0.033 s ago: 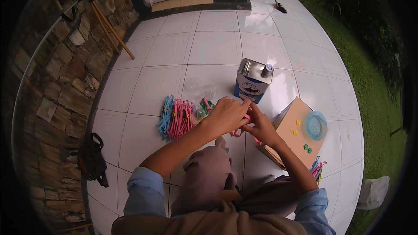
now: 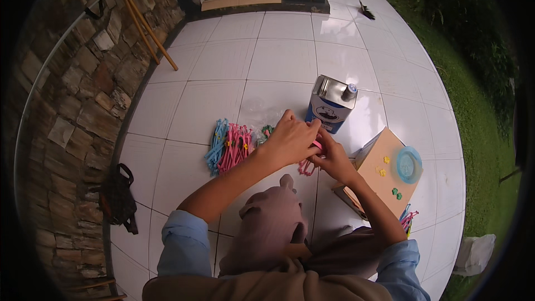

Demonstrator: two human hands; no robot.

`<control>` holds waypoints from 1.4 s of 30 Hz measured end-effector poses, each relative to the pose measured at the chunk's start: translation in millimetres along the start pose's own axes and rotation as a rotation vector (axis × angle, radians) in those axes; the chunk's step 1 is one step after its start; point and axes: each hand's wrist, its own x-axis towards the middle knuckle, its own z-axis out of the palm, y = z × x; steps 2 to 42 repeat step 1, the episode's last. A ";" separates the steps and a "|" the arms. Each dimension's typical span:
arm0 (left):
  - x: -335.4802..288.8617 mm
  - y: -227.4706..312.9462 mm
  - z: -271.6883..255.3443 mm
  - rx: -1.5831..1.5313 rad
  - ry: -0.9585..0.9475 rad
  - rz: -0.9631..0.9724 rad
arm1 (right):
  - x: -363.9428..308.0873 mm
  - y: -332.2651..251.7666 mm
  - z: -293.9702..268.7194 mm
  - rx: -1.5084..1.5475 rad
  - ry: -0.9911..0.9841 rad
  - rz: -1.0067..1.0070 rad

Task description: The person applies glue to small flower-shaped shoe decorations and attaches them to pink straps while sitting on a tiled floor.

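Observation:
My left hand (image 2: 291,140) and my right hand (image 2: 332,157) meet in front of me, fingers closed together round a small pink strip (image 2: 317,145). Most of that strip is hidden by the fingers. Left of my left hand lies a bundle of thin pink strips (image 2: 235,147) with small coloured pieces on them, and against it a bundle of light blue strips (image 2: 217,146). Pink loops (image 2: 305,167) lie on the floor under my hands. Green and pink pieces (image 2: 266,132) show partly behind my left hand, beside clear plastic (image 2: 259,112).
A blue and silver metal can (image 2: 330,105) stands just beyond my hands. On the right, a cardboard box (image 2: 384,189) carries a blue round dish (image 2: 409,164), yellow flower pieces (image 2: 384,166) and green ones (image 2: 397,194). A dark bag (image 2: 118,198) sits by the stone wall (image 2: 83,117).
The pink end that hung below my right hand is out of sight now. My left hand's fingers have shifted, with one knuckle raised higher. The whole view has moved slightly.

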 end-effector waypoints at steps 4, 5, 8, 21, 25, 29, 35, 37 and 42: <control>-9.6 -22.3 -6.7 0.047 -0.001 -0.037 | 13.3 -25.5 13.8 -0.140 -0.054 0.075; -9.6 -22.3 -6.7 0.047 -0.001 -0.037 | 13.3 -25.5 13.8 -0.140 -0.054 0.075; -9.6 -22.3 -6.7 0.047 -0.001 -0.037 | 13.3 -25.5 13.8 -0.140 -0.054 0.075; -9.6 -22.3 -6.7 0.047 -0.001 -0.037 | 13.3 -25.5 13.8 -0.140 -0.054 0.075; -9.6 -22.3 -6.7 0.047 -0.001 -0.037 | 13.3 -25.5 13.8 -0.140 -0.054 0.075; -9.6 -22.3 -6.7 0.047 -0.001 -0.037 | 13.3 -25.5 13.8 -0.140 -0.054 0.075; -9.6 -22.3 -6.7 0.047 -0.001 -0.037 | 13.3 -25.5 13.8 -0.140 -0.054 0.075; -9.6 -22.3 -6.7 0.047 -0.001 -0.037 | 13.3 -25.5 13.8 -0.140 -0.054 0.075; -9.6 -22.3 -6.7 0.047 -0.001 -0.037 | 13.3 -25.5 13.8 -0.140 -0.054 0.075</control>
